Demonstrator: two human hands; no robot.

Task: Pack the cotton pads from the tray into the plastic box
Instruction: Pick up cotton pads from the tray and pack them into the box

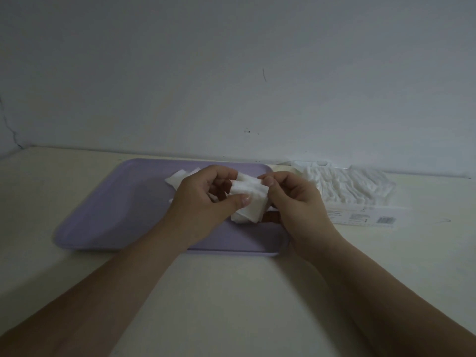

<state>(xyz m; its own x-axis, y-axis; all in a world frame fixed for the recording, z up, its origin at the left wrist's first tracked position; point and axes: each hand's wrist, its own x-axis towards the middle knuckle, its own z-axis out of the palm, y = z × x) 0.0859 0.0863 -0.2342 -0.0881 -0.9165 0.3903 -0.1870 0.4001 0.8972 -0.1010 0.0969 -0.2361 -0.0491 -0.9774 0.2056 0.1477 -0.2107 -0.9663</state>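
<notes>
A small stack of white cotton pads (pixel 248 194) (square, soft-edged) is pinched between the left hand (pixel 203 202) and right hand (pixel 296 199). It is held above the lilac tray (pixel 116 202).

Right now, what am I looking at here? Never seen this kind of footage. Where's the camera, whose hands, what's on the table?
There is no robot. One camera sits on a person's head and looks forward and down, so the two bare arms reaching in from the bottom are the wearer's own. The left hand and right hand together hold a small stack of white cotton pads above a lilac tray. A few loose pads lie on the tray behind the left hand. To the right of the tray, on the pale table, sits a clear plastic box already holding white pads. Behind is a plain wall.
</notes>
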